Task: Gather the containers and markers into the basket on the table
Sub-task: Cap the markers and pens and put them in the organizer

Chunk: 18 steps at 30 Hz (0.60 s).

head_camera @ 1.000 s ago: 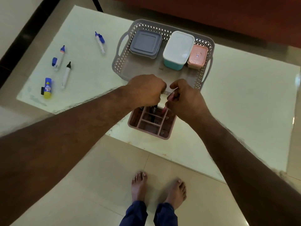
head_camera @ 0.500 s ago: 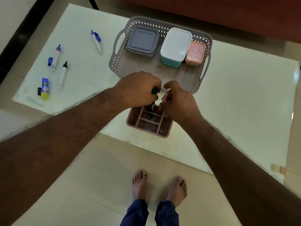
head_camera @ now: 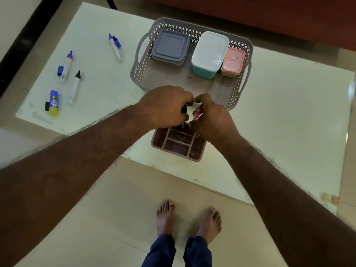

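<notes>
A grey lattice basket (head_camera: 143, 73) on the table holds a grey lidded container (head_camera: 170, 46), a white-lidded teal container (head_camera: 210, 53) and a small pink container (head_camera: 232, 61). Just in front of it stands a pink divided organizer (head_camera: 176, 146). Over the organizer, my left hand (head_camera: 163, 106) grips a dark green marker (head_camera: 184, 109) upright, its tip down in a compartment. My right hand (head_camera: 212, 116) is closed on a pink marker (head_camera: 196, 116). Two blue-capped markers (head_camera: 115, 46) (head_camera: 65, 66), a black-capped marker (head_camera: 75, 86) and a yellow-blue glue stick (head_camera: 53, 103) lie at the left.
The pale glass table (head_camera: 289, 112) ends just below the organizer, with tiled floor and my bare feet (head_camera: 187, 218) beneath. A dark reddish sofa (head_camera: 269, 14) runs along the far side. A black strip borders the floor at far left.
Both hands stayed over the organizer. The dark green marker has come into sight in my left hand, and the pink marker shows more between my right fingers.
</notes>
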Each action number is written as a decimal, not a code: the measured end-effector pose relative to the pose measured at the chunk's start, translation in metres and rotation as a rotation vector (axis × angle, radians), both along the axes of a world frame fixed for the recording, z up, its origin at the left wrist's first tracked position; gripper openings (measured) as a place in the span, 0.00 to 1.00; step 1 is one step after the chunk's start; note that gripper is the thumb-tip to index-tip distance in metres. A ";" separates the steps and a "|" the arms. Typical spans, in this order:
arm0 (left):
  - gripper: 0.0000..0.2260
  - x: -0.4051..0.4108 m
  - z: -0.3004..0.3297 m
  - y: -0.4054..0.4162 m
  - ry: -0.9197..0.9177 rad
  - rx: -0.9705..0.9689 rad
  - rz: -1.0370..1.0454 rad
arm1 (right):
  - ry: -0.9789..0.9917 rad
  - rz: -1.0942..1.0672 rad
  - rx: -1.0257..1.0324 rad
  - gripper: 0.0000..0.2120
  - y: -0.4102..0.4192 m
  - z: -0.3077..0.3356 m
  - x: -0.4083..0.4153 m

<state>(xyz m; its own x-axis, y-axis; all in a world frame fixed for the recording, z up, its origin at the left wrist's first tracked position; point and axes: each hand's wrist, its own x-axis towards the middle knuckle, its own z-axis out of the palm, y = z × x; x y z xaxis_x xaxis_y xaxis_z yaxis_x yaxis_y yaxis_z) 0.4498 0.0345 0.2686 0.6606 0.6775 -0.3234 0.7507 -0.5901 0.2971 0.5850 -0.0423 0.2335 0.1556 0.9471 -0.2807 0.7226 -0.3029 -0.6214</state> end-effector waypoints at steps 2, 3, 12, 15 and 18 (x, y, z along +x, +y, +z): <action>0.20 0.000 0.001 0.002 -0.012 0.018 -0.008 | -0.003 -0.006 -0.015 0.29 -0.001 0.001 0.001; 0.21 -0.001 0.001 0.002 -0.011 0.025 -0.014 | -0.003 -0.015 -0.021 0.30 -0.001 0.002 0.002; 0.27 -0.014 0.009 0.002 -0.202 0.081 0.088 | 0.019 -0.118 0.065 0.33 -0.008 0.019 0.015; 0.24 -0.031 0.013 -0.005 -0.346 0.189 0.244 | 0.001 -0.274 0.134 0.26 -0.028 0.029 0.018; 0.17 -0.054 0.006 -0.027 -0.467 0.252 0.455 | 0.032 -0.512 0.101 0.20 -0.058 0.029 0.012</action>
<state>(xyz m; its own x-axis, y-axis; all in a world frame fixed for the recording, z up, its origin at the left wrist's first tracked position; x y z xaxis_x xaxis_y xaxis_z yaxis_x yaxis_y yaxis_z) 0.3956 0.0070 0.2749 0.3252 0.9368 0.1288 0.7664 -0.3409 0.5445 0.5971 -0.1007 0.2627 0.5988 0.7745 -0.2040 0.4774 -0.5496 -0.6855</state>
